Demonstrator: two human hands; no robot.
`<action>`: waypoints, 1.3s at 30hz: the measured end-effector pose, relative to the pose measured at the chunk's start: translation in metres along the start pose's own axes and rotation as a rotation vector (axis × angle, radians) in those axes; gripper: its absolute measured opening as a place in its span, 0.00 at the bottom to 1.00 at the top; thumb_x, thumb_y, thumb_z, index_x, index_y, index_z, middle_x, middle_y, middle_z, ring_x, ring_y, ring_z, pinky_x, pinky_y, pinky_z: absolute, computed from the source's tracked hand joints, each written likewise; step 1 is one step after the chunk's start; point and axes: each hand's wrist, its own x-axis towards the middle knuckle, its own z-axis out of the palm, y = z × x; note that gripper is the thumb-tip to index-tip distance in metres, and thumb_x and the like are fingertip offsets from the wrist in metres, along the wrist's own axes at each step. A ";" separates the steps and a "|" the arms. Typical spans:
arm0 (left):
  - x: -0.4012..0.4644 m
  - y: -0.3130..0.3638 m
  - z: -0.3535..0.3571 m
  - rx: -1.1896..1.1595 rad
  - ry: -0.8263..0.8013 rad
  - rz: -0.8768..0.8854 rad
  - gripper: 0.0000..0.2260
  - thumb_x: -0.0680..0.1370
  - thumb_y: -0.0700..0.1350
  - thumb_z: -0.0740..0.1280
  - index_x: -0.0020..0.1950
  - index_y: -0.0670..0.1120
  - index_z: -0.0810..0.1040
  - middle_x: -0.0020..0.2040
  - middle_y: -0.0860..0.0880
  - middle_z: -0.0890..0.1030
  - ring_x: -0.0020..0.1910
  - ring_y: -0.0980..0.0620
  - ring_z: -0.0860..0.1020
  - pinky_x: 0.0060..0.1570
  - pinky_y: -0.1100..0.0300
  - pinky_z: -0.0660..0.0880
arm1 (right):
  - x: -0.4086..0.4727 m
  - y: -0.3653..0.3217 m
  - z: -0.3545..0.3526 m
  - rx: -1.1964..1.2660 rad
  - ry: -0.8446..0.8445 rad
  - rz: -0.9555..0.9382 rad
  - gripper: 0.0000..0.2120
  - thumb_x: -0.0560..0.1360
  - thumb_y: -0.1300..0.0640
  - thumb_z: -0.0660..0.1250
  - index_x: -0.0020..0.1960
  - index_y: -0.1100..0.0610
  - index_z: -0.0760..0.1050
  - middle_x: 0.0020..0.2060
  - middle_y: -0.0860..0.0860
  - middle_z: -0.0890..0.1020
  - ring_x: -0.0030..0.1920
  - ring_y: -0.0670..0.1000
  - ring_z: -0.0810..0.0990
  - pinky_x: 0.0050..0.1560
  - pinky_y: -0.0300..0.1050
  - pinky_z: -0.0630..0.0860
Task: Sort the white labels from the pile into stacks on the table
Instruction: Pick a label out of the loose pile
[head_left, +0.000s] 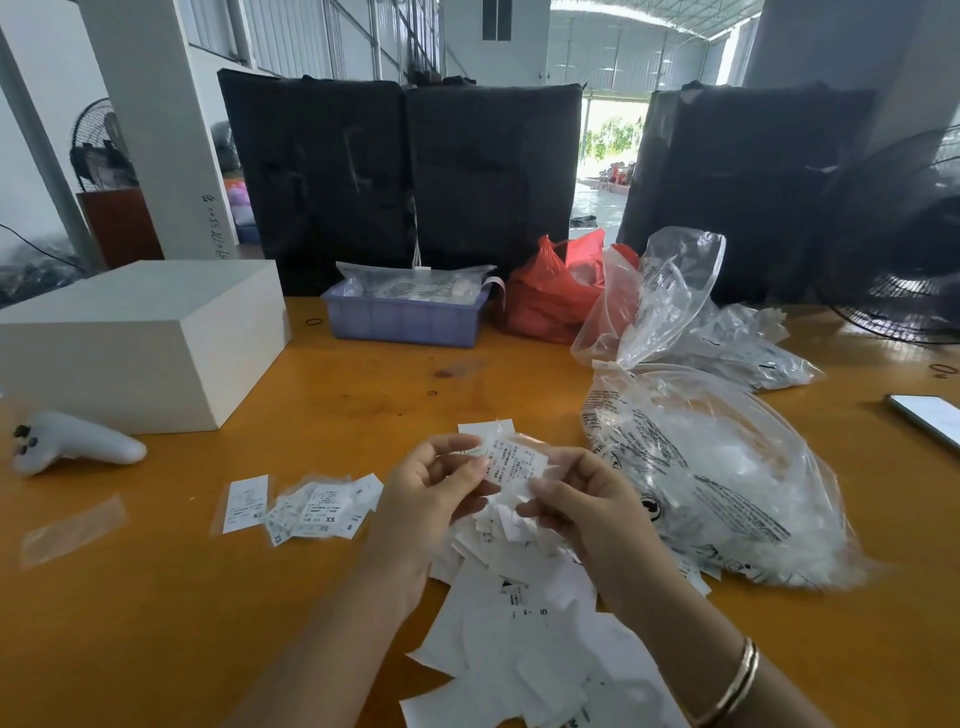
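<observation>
Left hand (441, 488) and right hand (582, 499) both pinch one white label (514, 464), raised over the loose label pile (519, 613) at the near table edge.
Fingers of both hands curl round the label's ends, printed side up (text too small to read). Left of the hands: a fanned stack of XS/S labels (322, 506), one single label (245, 503) just beside it. Printed clear plastic bag (727, 467) touches the pile's right side. Orange table (156, 597) also holds a white box (140, 343), a white controller (72, 441), a purple tray (405, 314).
</observation>
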 end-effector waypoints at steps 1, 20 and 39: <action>0.000 0.001 0.000 -0.001 0.001 -0.001 0.07 0.76 0.40 0.69 0.53 0.47 0.79 0.43 0.49 0.85 0.43 0.53 0.84 0.38 0.66 0.78 | 0.000 0.000 0.000 -0.011 -0.004 0.000 0.09 0.72 0.69 0.69 0.51 0.61 0.77 0.42 0.61 0.82 0.37 0.54 0.84 0.35 0.38 0.79; 0.000 0.004 -0.005 0.043 -0.037 -0.060 0.04 0.76 0.48 0.68 0.46 0.52 0.84 0.43 0.49 0.84 0.43 0.53 0.81 0.39 0.64 0.75 | -0.005 -0.003 0.004 -0.266 -0.012 -0.092 0.05 0.75 0.60 0.68 0.41 0.59 0.79 0.32 0.55 0.82 0.31 0.50 0.81 0.33 0.36 0.76; 0.019 0.018 -0.058 0.813 0.379 0.194 0.05 0.81 0.44 0.61 0.54 0.53 0.74 0.47 0.53 0.79 0.35 0.55 0.77 0.20 0.71 0.65 | 0.003 -0.025 -0.025 -0.616 0.386 -0.489 0.07 0.77 0.63 0.63 0.49 0.53 0.78 0.35 0.49 0.81 0.29 0.40 0.78 0.28 0.32 0.73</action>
